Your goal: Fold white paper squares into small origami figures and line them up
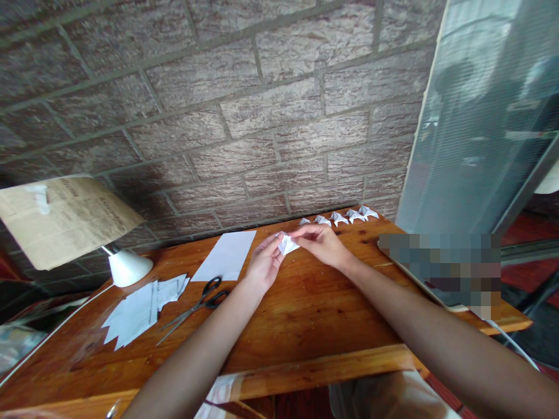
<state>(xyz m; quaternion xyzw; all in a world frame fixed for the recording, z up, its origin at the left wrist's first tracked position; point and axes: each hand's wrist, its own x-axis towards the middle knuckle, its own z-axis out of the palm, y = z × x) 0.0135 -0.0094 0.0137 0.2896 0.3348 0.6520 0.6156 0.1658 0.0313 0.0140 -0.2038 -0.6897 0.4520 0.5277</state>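
A small folded piece of white paper (pixel 287 245) is held up over the middle of the wooden table, between both hands. My left hand (pixel 265 261) grips its left side with the fingers closed. From the right, my right hand (pixel 321 243) pinches its upper edge between thumb and fingertips. Behind my right hand, several folded white paper figures (pixel 339 219) stand in a row along the back edge. To the left of my left hand lies a flat white sheet (pixel 225 256). Black-handled scissors (pixel 200 305) rest partly open beside my left forearm.
Cut white paper pieces (pixel 138 311) lie in a pile on the left of the wooden table (pixel 314 326). Behind them stands a lamp with a white base (pixel 130 267) and a brown paper shade. A blurred-out flat device (pixel 437 273) sits at the right. A brick-patterned wall (pixel 279 128) rises behind.
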